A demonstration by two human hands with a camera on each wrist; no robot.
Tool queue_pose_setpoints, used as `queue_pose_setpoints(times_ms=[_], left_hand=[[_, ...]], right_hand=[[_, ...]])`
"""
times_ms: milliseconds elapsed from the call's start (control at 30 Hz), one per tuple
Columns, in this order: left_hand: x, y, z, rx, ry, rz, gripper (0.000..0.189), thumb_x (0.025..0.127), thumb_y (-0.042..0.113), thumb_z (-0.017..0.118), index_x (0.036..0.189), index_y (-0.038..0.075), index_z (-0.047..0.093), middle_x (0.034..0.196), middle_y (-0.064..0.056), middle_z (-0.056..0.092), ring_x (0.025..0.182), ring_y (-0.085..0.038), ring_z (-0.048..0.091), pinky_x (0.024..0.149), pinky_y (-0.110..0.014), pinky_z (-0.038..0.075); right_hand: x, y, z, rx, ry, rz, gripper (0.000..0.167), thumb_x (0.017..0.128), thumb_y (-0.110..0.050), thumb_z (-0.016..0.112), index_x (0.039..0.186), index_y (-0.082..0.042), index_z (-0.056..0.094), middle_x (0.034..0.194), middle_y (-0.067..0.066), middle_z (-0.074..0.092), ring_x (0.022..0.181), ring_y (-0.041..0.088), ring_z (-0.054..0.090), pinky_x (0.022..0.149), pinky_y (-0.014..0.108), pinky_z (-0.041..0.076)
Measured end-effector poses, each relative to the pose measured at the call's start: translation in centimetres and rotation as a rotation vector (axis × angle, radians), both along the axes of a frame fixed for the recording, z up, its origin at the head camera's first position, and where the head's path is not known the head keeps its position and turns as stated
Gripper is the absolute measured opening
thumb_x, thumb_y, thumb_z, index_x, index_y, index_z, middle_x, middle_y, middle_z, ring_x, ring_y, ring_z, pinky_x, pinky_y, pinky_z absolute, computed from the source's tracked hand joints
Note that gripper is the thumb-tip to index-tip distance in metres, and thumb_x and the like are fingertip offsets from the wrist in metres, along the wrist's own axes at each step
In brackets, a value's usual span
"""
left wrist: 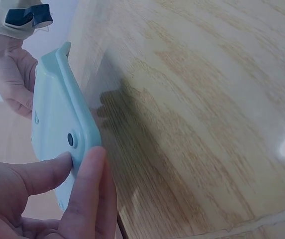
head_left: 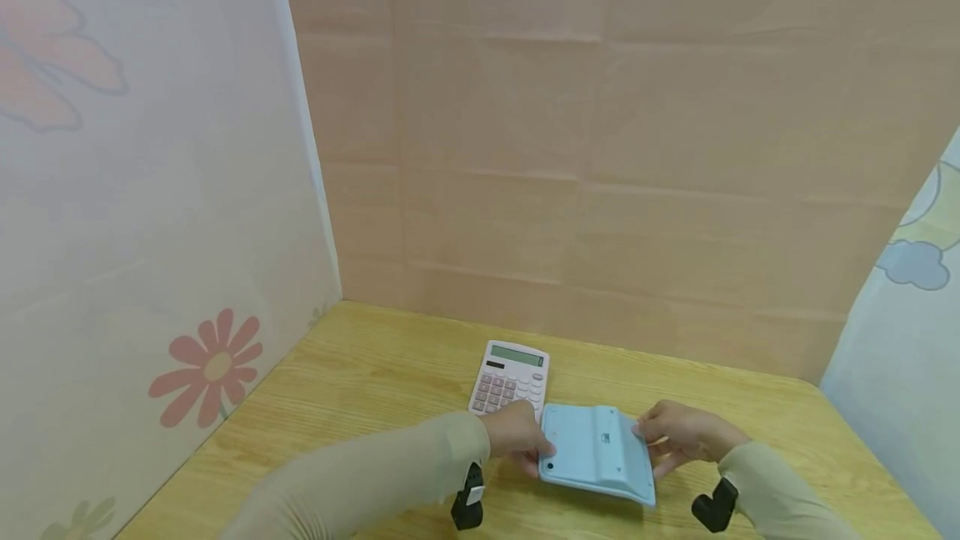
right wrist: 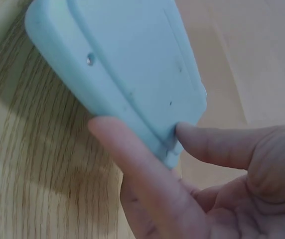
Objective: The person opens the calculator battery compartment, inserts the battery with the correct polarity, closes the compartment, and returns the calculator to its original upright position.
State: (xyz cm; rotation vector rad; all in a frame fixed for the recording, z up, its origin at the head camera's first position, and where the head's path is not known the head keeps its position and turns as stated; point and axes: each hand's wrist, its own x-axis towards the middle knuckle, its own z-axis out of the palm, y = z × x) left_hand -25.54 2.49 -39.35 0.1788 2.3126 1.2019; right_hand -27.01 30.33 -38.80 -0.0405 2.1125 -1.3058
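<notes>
A light blue calculator (head_left: 573, 444) is held back side up, tilted a little above the table, between both hands. My left hand (head_left: 517, 432) pinches its left edge, the thumb on the back near a dark round foot. In the left wrist view the fingers of the left hand (left wrist: 85, 199) lie under the rim of the calculator (left wrist: 53, 109). On the opposite edge, my right hand (head_left: 686, 430) pinches it, thumb on the back. Screw holes show on the casing (right wrist: 132, 55) in the right wrist view. The calculator's key side faces down, hidden.
A pink calculator (head_left: 510, 377) lies face up on the wooden table (head_left: 390, 373), just behind the left hand, which covers its lower part. A brown papered wall (head_left: 600, 148) stands behind; patterned white panels (head_left: 225, 190) close the left and right sides.
</notes>
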Motion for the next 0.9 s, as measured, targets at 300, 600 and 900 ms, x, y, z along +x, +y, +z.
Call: queue_pose_setpoints(times_ms=[300,600,900], left_hand=[[-0.1,0.1,0.1,0.027,0.011,0.014,0.021,0.083,0.006,0.075,0.075,-0.002,0.058,0.066,-0.012,0.066,0.048,-0.015,0.062,0.054,-0.026,0.058],[-0.4,0.2,1.1,0.162,0.147,0.017,0.016,0.083,0.004,0.074,0.071,-0.001,0.067,0.062,-0.009,0.067,0.056,-0.022,0.069,0.059,-0.033,0.060],[-1.7,0.0,1.4,0.148,0.398,0.020,0.026,0.078,0.010,0.081,0.068,0.009,0.056,0.065,-0.001,0.062,0.057,-0.018,0.061,0.052,-0.026,0.051]], right_hand=[[0.2,0.3,0.1,-0.032,0.014,-0.038,0.022,0.101,-0.013,0.048,0.109,0.008,0.047,0.082,0.008,0.047,0.069,0.013,0.042,0.067,0.035,0.061],[-0.2,1.0,0.6,-0.108,0.132,-0.068,0.023,0.106,-0.021,0.038,0.112,0.002,0.039,0.087,0.008,0.044,0.080,0.017,0.050,0.074,0.043,0.061],[-0.6,1.3,1.7,-0.244,0.249,-0.122,0.027,0.107,-0.032,0.036,0.106,-0.006,0.041,0.090,0.003,0.047,0.089,0.017,0.061,0.090,0.041,0.056]])
